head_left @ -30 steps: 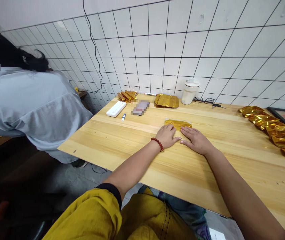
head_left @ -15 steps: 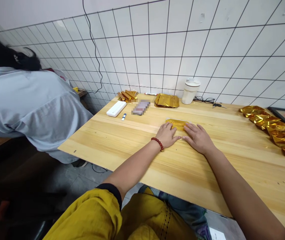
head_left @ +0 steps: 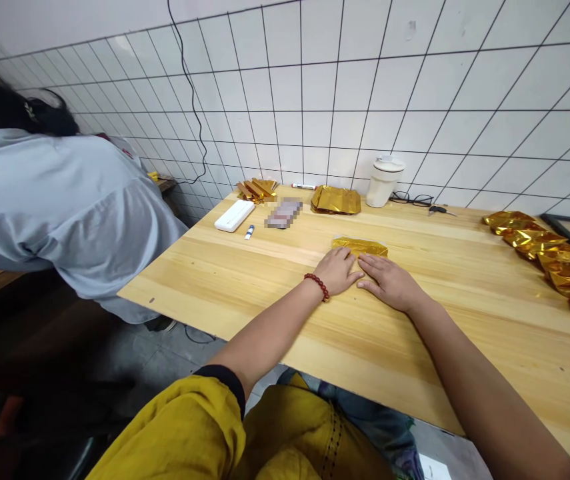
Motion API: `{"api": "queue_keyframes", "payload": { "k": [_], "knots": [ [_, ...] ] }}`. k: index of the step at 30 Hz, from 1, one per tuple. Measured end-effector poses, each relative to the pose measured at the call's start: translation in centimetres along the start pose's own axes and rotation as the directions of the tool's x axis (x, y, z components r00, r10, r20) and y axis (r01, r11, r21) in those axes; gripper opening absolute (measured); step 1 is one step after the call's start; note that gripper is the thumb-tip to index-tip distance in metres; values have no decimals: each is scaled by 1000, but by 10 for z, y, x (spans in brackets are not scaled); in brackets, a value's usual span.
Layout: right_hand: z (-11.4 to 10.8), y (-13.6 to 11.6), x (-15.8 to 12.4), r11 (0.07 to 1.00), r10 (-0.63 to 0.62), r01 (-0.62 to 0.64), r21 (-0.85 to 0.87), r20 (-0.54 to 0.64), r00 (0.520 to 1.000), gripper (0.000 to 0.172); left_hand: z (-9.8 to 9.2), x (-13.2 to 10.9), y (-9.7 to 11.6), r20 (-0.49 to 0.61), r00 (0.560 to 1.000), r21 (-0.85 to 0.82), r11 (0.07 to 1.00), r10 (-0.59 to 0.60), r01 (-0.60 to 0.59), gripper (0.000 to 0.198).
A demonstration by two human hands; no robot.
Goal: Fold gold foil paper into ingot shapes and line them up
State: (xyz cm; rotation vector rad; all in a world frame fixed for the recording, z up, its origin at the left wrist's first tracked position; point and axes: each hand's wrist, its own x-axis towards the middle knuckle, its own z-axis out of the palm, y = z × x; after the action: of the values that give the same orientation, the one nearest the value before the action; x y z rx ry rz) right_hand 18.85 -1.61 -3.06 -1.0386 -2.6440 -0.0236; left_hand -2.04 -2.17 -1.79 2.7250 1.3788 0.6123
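Note:
A folded strip of shiny gold foil paper [head_left: 367, 246] lies flat on the wooden table [head_left: 245, 287], with a pale edge along its far side. My left hand [head_left: 335, 271], a red bead bracelet [head_left: 317, 285] at its wrist, rests flat with its fingertips on the strip's near left edge. Flat beside it is my right hand [head_left: 387, 280], fingers stretched out and tips at the near edge of the foil. The two hands' fingertips almost meet. Neither hand grips anything.
Toward the wall stand a white cup [head_left: 385, 181], a stack of gold foil sheets [head_left: 335, 200], folded foil strips [head_left: 256, 190], a white power bank [head_left: 235, 216] and glasses [head_left: 411, 199]. Crumpled gold foil [head_left: 539, 250] lies right. A person in a light shirt [head_left: 65, 200] sits left.
My right hand has slid left along the near edge of the foil, toward my left hand, uncovering the strip's right end. The left hand has hardly moved.

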Motion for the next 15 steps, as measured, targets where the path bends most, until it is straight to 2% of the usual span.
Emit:
{"api": "queue_keyframes", "payload": {
  "k": [6, 11, 15],
  "knots": [
    [-14, 6, -5, 992, 96, -103, -70, -86, 992, 54, -3, 0, 1, 19, 1000, 15, 1000, -8, 8, 39],
    [-12, 15, -10, 978, 183, -196, -78, -151, 972, 48, -2, 0, 1, 25, 1000, 16, 1000, -17, 17, 40],
    [-11, 19, -12, 968, 215, -241, -73, -258, 942, 48, -3, 0, 2, 32, 999, -2, 1000, -26, 26, 40]
  ]
}}
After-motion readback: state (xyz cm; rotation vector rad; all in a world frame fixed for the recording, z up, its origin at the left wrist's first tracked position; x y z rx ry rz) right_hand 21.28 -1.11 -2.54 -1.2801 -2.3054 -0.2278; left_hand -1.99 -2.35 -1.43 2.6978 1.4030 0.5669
